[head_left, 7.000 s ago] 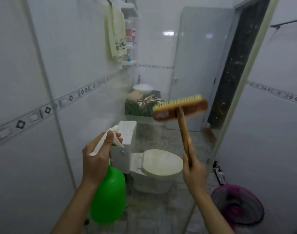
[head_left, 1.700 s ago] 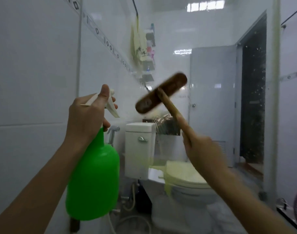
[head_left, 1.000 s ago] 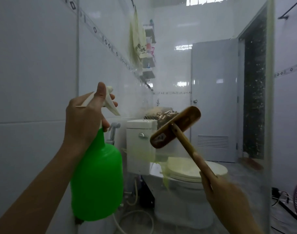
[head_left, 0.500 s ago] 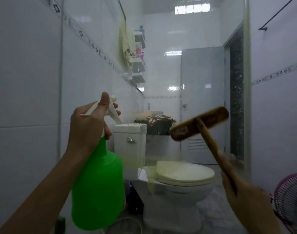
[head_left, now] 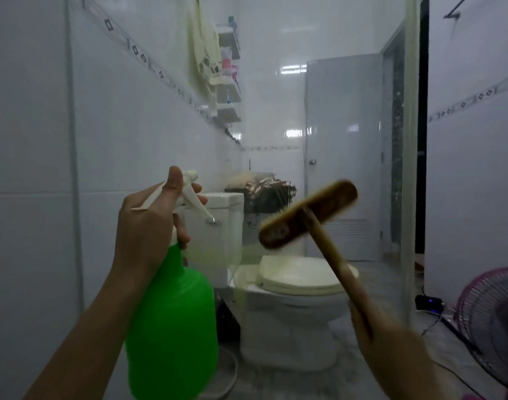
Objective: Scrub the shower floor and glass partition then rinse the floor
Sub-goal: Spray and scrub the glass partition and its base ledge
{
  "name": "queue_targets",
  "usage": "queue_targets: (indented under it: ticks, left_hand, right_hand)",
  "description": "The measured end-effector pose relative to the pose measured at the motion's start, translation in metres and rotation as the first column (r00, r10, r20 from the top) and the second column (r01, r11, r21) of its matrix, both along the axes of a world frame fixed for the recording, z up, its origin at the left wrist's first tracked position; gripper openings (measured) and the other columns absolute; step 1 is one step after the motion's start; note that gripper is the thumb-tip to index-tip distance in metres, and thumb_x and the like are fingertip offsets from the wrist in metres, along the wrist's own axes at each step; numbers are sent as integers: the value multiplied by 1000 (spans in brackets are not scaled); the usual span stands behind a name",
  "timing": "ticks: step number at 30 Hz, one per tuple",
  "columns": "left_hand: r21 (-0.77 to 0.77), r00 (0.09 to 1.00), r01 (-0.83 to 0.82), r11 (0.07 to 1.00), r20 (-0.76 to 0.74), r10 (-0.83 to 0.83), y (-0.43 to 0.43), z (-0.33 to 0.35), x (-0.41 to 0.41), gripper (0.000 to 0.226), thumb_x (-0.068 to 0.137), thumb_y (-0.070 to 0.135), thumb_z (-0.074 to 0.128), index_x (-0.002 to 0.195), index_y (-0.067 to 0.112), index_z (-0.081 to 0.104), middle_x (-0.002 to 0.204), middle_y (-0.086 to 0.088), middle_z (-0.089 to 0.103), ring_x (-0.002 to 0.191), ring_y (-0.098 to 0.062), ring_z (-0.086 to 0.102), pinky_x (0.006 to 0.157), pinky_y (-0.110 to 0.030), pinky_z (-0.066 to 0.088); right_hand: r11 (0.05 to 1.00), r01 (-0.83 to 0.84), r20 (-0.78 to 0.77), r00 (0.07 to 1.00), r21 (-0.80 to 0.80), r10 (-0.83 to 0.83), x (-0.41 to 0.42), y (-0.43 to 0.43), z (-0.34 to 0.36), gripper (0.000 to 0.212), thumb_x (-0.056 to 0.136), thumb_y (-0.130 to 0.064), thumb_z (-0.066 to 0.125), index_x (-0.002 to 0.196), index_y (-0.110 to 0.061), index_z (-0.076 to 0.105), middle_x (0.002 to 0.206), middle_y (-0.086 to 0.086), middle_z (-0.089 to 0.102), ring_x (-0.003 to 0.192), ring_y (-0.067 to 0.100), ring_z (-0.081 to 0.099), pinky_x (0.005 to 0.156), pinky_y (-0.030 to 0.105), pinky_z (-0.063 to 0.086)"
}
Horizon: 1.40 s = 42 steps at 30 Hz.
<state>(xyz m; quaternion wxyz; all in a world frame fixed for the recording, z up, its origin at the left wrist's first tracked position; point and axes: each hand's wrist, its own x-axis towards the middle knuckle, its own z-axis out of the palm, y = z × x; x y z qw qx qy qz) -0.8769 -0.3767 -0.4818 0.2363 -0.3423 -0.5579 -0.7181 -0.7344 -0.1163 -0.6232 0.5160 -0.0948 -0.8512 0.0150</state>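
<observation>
The glass partition [head_left: 319, 116] stands right in front of me, hazy and streaked, its right edge a pale vertical strip. My left hand [head_left: 149, 223] grips the white trigger head of a green spray bottle [head_left: 172, 319], raised at chest height and pointed at the glass. My right hand [head_left: 391, 350] holds the wooden handle of a scrub brush [head_left: 307, 215]. The brush head is tilted and blurred, bristles turned towards the glass, right of the bottle's nozzle. The shower floor under me is out of view.
Through the glass I see a white toilet [head_left: 299, 287] with its cistern, a basket of things behind it, a grey door [head_left: 345, 157] and wall shelves [head_left: 228, 73] with a towel. A pink fan [head_left: 489, 316] and cables lie on the floor at right.
The brush has swept across the glass, down from high centre, out to the right, then back towards the middle. The spray bottle stays raised in my left hand. My view has shifted slightly.
</observation>
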Motion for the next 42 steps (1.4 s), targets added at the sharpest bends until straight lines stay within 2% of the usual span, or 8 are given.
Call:
queue_targets:
  ticks: [5,12,18,22,33,36,38,42]
  left_hand:
    - [-27,999,-43,999,22,44,0,-19,9,43,98,49,46,94,18,75,89,-2,77,38,-16,47,41,-23,43]
    - [-5,999,-50,999,-8,50,-30,-56,6,37,100,44,46,88,23,75,86,-5,77,34,-19,45,37,-21,40]
    - [-34,998,-51,998,40,52,-46,-73,-2,36,96,51,47,85,31,75,86,-4,77,33,-17,45,38,-23,41]
    - [-5,997,-15,1000,70,16,-48,-88,-2,35,100,45,45,92,25,73,89,-1,77,33,-16,44,36,-23,39]
    - [-63,987,-85,994,131,93,-54,-134,-11,40,102,40,44,99,15,74,84,-1,76,35,-20,46,39,-20,40]
    - [-25,987,-90,996,131,93,-66,-137,-15,35,102,39,44,94,23,74,85,3,77,36,-21,45,40,-20,40]
    - [-11,986,-124,992,114,124,-79,-138,-21,35,102,41,45,90,27,74,82,-1,76,36,-20,46,43,-22,41]
    - [5,981,-174,985,88,172,-99,-136,-30,34,100,45,45,87,32,74,78,-6,75,35,-21,47,45,-30,45]
  right_hand:
    - [989,17,-93,996,149,-3,-57,-18,85,53,102,-36,28,152,-33,11,48,-2,41,33,10,38,33,20,35]
    - [999,45,220,974,20,-48,9,-20,-53,86,86,-18,67,151,-39,14,51,-2,48,33,10,42,29,29,43]
    - [977,4,51,999,213,-15,-60,-34,47,54,100,-36,24,150,-39,4,52,2,45,35,15,42,33,35,45]
    - [984,11,107,994,180,-31,-25,-14,-3,47,102,-40,20,149,-37,15,53,4,46,35,17,44,32,36,45]
    - [963,-35,224,974,268,-27,-50,-46,-17,72,95,-20,50,151,-34,8,51,2,43,30,11,37,26,25,38]
    - [988,-6,309,950,155,-43,-5,-35,-54,45,97,-24,52,137,-31,32,46,0,44,27,12,39,24,28,40]
    - [993,-11,332,943,120,-30,-6,-40,-59,59,79,-8,75,122,-27,40,43,0,43,24,12,38,21,28,38]
    - [948,-80,286,958,309,-12,-87,-84,-10,79,84,-8,67,145,-29,21,52,3,46,29,12,40,25,28,41]
